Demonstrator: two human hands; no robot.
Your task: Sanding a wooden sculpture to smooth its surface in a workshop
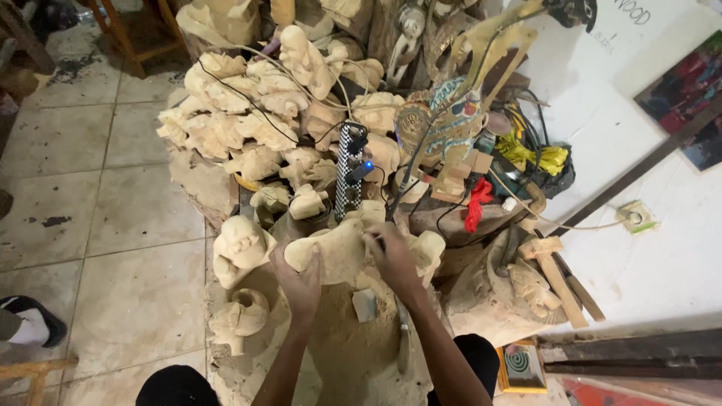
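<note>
The person's left hand wraps its grip around the near edge of a pale, unfinished carved wooden figure. The right hand presses closed on the carving's top — whether it holds a tool, I cannot tell. Just beyond both grips stands a black-and-white checkered power strip amid more pale carvings. Sawdust lies below.
</note>
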